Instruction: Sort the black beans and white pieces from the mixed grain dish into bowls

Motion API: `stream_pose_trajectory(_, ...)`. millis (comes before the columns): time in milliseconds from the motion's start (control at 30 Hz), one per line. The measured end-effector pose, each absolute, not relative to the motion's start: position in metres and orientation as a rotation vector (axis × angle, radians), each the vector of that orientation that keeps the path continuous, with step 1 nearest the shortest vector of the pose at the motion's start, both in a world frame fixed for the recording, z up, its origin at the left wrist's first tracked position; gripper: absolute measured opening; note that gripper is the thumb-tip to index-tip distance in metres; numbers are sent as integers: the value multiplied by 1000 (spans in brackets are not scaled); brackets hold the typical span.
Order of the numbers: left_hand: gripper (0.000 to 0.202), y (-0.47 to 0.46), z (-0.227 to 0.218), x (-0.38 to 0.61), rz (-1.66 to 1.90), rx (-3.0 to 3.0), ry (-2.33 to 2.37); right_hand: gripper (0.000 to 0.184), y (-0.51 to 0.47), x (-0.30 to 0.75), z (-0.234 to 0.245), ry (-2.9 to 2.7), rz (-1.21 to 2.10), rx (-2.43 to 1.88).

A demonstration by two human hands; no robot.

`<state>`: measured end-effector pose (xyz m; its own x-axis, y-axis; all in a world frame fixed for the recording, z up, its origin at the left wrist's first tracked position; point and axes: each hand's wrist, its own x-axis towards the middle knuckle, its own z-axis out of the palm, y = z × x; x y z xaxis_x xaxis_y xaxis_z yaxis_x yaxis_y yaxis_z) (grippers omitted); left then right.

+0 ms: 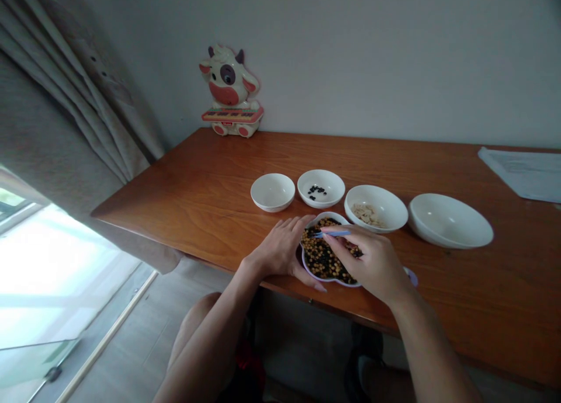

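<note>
Your right hand pinches slim blue tweezers above the black and yellow beans heaped in a lobed white dish. Your left hand lies open against the dish's rim. Behind the dish, four smooth white bowls stand along the glossy wooden table.

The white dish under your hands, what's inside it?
Yellow and black beans fill the dish; the left hand and the right hand with blue tweezers hide what lies beneath.

Wooden table against a pale wall, curtains by a bright window.
</note>
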<state>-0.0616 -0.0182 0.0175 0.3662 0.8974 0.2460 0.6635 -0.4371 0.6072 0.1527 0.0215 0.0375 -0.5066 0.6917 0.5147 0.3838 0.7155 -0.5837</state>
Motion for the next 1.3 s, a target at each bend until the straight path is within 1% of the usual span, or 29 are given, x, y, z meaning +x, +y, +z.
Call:
stream_pose_trajectory(433,130,-16,10,-60,769,2261,1386,18,23,152,34,-2241,436,-740)
stream_pose_trajectory(1167,124,-18,10,-58,781,2256,1397,19,21,151,36,-2243,352,-724)
stream_pose_trajectory(1300,128,-18,9,-58,784,2252,1400,17,21,151,40,-2180,344,-728)
